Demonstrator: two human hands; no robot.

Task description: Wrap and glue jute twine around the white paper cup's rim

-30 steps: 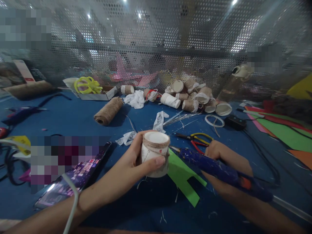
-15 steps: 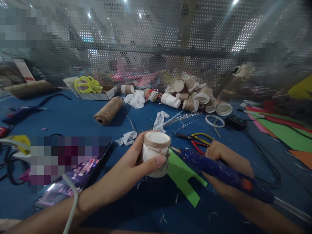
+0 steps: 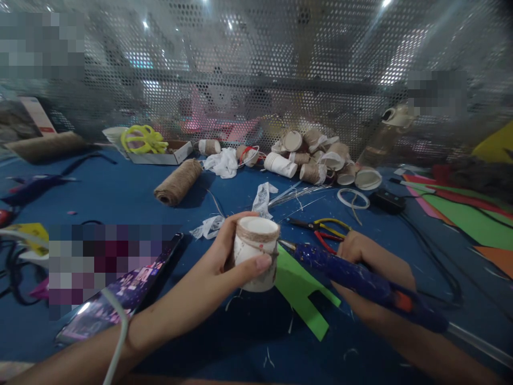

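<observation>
My left hand point(image 3: 230, 259) is wrapped round a white paper cup point(image 3: 253, 278), its open mouth facing up. Brown twine point(image 3: 258, 235) circles the cup just under the rim, and a strand crosses its side. In my right hand point(image 3: 371, 262) is a blue hot glue gun point(image 3: 344, 270) with a clear glue stick point(image 3: 476, 342) at its rear end. The metal nozzle point(image 3: 286, 244) points at the cup's right side beside the twine; whether they touch I cannot tell. Under the cup and nozzle lies a cut green paper piece point(image 3: 304, 294).
Pliers point(image 3: 316, 224) lie beyond the glue gun. A twine roll point(image 3: 179, 182), lace scraps point(image 3: 262, 199) and a pile of twine-wrapped cups point(image 3: 316, 160) are farther back. At left are a tablet-like screen point(image 3: 132, 289) and another glue gun point(image 3: 36, 187); coloured paper point(image 3: 468, 208) is at right.
Both hands hold nearly the same pose. The glue gun has shifted very slightly, with its nozzle still by the cup's right side.
</observation>
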